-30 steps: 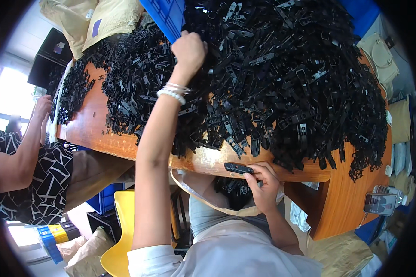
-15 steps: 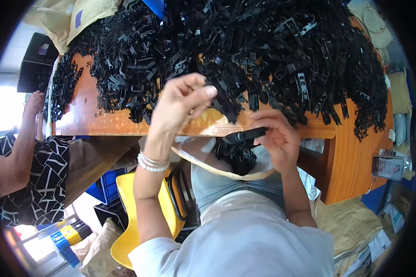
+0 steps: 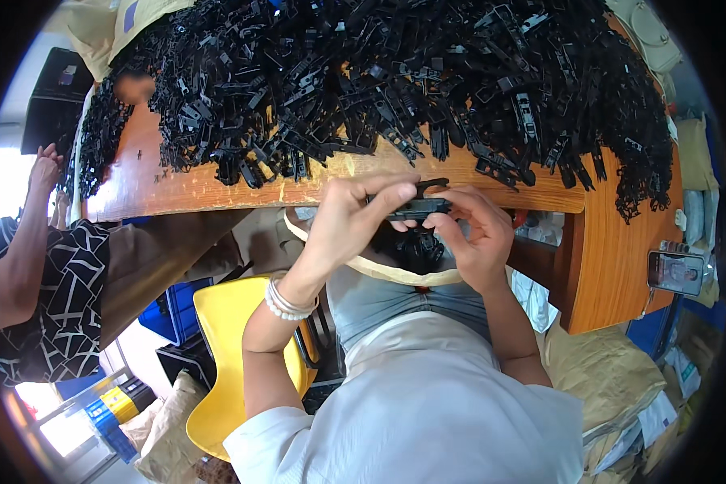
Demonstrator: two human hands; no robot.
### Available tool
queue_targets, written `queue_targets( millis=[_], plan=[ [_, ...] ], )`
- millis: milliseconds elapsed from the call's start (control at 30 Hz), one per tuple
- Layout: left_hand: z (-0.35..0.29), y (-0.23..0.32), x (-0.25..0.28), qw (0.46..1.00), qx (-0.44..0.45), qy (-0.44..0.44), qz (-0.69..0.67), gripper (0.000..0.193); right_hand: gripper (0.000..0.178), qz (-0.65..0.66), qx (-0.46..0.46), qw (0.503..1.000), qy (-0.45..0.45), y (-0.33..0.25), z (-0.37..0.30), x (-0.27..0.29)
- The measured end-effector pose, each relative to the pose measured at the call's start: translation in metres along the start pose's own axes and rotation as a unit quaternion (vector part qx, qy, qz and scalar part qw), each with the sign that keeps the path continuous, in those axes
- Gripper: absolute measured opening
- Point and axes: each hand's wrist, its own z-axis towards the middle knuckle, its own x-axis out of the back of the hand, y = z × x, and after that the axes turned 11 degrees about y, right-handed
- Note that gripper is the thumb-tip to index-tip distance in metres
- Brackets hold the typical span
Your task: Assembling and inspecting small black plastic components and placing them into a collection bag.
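My left hand (image 3: 348,216) and my right hand (image 3: 477,235) come together in front of the table edge, both closed on a long black plastic part (image 3: 418,211). A thin curved black piece (image 3: 434,185) stands up along the part's far side; whether the two are joined I cannot tell. Below the hands, in my lap, a container with a pale tan rim (image 3: 377,270) holds more black parts (image 3: 418,255). Just beyond my fingers lies a large heap of black plastic parts (image 3: 331,97).
The wooden table (image 3: 218,194) carries the heap and curves round to the right. A phone (image 3: 675,273) stands at its right edge. A yellow chair (image 3: 230,347) is at my left, with another person's arm (image 3: 26,234) beyond. Brown paper sacks (image 3: 605,387) lie at the lower right.
My left hand has come down from above the table edge to the black part in my right hand, and its fingers now grip it. The right hand stays nearly in place.
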Motion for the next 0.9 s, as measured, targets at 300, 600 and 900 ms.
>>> queue_targets(
  millis=[300,600,900],
  plan=[
    [-0.027,-0.008,-0.005,0.995,-0.021,0.0,-0.099,0.029,0.022,-0.019,-0.026,0.996,0.083,-0.007,-0.019,-0.004],
    [-0.029,-0.016,-0.002,0.96,-0.24,0.0,0.147,0.039,0.033,-0.019,-0.017,0.999,-0.043,-0.014,-0.001,0.01],
    [-0.025,-0.029,-0.004,0.975,-0.2,-0.026,0.096,0.041,0.03,0.003,-0.015,1.0,-0.023,-0.008,-0.001,0.012]
  ],
)
